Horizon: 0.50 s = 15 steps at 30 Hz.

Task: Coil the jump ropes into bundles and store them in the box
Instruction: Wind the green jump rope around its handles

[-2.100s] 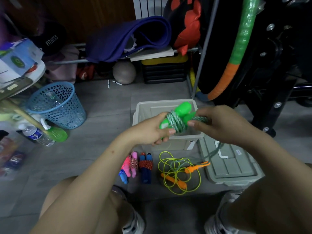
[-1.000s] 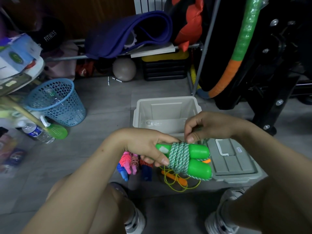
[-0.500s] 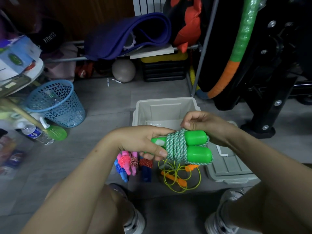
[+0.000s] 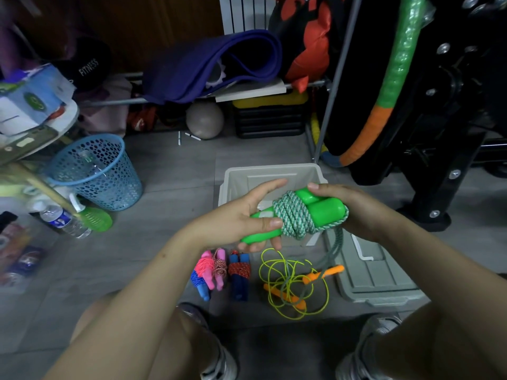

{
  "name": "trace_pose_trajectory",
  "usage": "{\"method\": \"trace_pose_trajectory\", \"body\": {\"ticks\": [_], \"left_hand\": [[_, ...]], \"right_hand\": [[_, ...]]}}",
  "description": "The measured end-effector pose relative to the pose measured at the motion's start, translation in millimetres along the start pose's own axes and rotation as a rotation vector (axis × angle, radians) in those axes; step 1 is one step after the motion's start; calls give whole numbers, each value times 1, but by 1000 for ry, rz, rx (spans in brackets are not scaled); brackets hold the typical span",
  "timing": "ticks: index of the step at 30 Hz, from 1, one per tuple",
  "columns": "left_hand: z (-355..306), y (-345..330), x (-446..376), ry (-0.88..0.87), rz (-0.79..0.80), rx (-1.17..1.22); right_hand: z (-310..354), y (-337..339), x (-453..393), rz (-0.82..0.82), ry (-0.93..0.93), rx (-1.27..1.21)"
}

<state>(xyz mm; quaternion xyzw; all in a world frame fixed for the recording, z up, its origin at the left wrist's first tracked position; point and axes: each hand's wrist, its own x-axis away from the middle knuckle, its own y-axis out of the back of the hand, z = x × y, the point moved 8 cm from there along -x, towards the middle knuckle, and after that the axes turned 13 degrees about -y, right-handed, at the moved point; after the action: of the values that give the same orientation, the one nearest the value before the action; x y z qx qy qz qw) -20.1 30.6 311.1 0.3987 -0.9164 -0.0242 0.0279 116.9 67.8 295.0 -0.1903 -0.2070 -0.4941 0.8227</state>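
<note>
A green-handled jump rope (image 4: pixel 296 216), its green-and-white cord wound round both handles, is held over the near rim of the open grey box (image 4: pixel 241 176). My left hand (image 4: pixel 241 218) grips the handles' left ends, thumb on top and index finger stretched out. My right hand (image 4: pixel 354 207) cups the handles' right ends, and a loose tail of cord hangs down from there. On the floor below lie a pink-and-blue bundle (image 4: pixel 210 271), a blue-handled bundle with red cord (image 4: pixel 240 272) and an uncoiled yellow-green rope with orange handles (image 4: pixel 293 283).
The box's grey lid (image 4: pixel 375 272) lies on the floor to the right. A blue mesh basket (image 4: pixel 96 171) and a water bottle (image 4: pixel 63 220) stand at the left. Black gym equipment (image 4: pixel 439 119) and a metal rack pole (image 4: pixel 332 86) rise behind the box. My knees fill the bottom edge.
The green bundle rose from over the floor ropes to the box's front rim. My right hand moved from above the winding to the handles' right ends, and a loose cord tail now hangs.
</note>
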Motion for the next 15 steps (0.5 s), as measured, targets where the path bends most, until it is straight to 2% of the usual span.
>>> {"method": "trace_pose_trajectory", "body": {"ticks": [5, 9, 11, 13, 15], "left_hand": [[3, -1, -2, -17, 14, 45], [-2, 9, -4, -61, -119, 120], [-4, 17, -5, -82, -210, 155], [-3, 22, -7, -84, -296, 167], [0, 24, -9, -89, -353, 133]], "right_hand": [[-3, -2, -3, 36, -48, 46], [1, -12, 2, 203, 25, -52], [1, -20, 5, 249, 45, -8], [-2, -27, 5, 214, 66, 95], [-4, -27, 5, 102, 108, 201]]}}
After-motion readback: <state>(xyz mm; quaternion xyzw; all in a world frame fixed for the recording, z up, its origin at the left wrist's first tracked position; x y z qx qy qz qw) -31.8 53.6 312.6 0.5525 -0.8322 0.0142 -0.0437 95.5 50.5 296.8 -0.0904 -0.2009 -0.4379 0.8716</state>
